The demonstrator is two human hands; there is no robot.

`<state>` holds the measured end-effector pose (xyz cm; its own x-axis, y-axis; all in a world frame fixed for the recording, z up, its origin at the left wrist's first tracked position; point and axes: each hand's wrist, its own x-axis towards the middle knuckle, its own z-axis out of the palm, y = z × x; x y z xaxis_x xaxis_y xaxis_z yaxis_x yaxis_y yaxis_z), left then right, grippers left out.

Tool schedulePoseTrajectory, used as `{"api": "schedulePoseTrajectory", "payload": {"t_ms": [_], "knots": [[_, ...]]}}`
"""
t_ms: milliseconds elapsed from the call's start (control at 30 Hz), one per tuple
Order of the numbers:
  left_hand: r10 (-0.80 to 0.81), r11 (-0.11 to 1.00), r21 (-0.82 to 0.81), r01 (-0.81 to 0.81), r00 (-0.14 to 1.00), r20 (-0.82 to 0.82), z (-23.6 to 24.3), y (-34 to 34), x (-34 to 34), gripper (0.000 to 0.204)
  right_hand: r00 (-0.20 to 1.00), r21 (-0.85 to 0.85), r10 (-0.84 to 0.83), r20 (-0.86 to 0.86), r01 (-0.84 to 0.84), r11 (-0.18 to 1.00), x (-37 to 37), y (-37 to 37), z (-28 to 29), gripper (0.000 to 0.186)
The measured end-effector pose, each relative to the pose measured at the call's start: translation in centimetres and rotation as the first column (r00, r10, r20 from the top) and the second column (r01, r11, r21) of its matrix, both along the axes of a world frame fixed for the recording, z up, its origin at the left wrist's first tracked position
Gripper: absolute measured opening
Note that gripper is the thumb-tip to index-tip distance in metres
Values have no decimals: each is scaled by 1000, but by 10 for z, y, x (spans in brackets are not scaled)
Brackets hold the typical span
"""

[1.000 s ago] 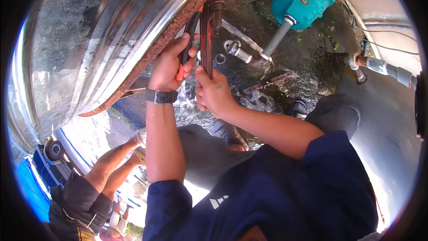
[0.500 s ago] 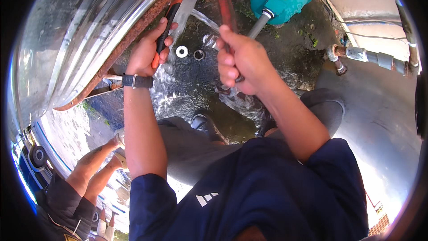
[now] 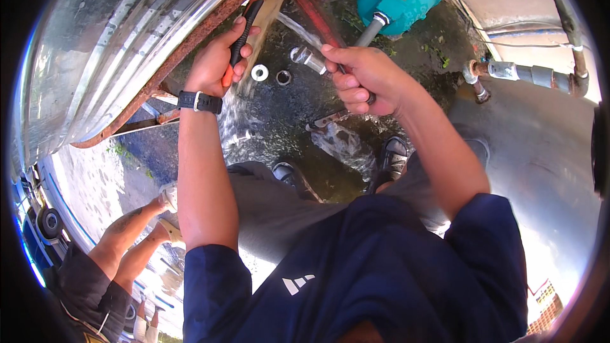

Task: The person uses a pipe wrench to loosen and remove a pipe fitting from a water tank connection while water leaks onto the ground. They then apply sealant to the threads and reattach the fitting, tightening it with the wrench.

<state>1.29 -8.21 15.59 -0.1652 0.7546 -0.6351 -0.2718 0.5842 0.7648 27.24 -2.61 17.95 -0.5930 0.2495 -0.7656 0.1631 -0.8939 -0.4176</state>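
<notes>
My left hand (image 3: 219, 60) is closed round the orange-and-black handle (image 3: 244, 32) of a tool whose head is hard to make out beside the rusty frame edge. In my right hand (image 3: 368, 79) is a red pipe wrench (image 3: 316, 16), gripped by the end of its handle, its jaw end pointing up and left. Brownish water (image 3: 262, 32) pours down between the two tools. On the wet ground below lie a white ring (image 3: 259, 72), a dark metal ring (image 3: 283, 77) and a metal pipe fitting (image 3: 310, 60).
A teal pump or tank (image 3: 400, 0) with grey pipes stands at the far right. Corrugated sheet metal with a rusty frame (image 3: 171, 63) borders the left. A jointed pipe (image 3: 524, 77) runs along the right. Another person's legs (image 3: 130, 241) show at lower left.
My right hand has moved slightly right and the red wrench now slants more to the left. The falling water has turned from clear to brownish. My left hand keeps its grip.
</notes>
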Motion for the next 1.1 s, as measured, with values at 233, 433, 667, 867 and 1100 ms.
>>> {"api": "schedulePoseTrajectory", "payload": {"t_ms": [233, 433, 667, 867, 1100], "knots": [[-1, 1000, -10, 1, 999, -45, 5, 0, 5, 45, 973, -116, 218, -72, -225, 967, 28, 56, 12, 32], [-26, 1000, 15, 27, 999, -39, 4, 0, 1, 44, 974, -229, 227, -17, -225, 947, 45, 93, 17, 36], [15, 1000, 1, -15, 1000, -15, 5, -1, 4, 42, 985, -245, 161, -69, -173, 954, 25, 59, 21, 34], [20, 1000, 6, -19, 999, -42, 7, -2, 7, 49, 995, -74, 73, 71, -68, 995, 2, 23, 21, 32], [56, 998, -15, -57, 998, -34, 5, 0, 11, 42, 999, -180, -35, -38, 28, 983, -1, 11, 5, 34]]}}
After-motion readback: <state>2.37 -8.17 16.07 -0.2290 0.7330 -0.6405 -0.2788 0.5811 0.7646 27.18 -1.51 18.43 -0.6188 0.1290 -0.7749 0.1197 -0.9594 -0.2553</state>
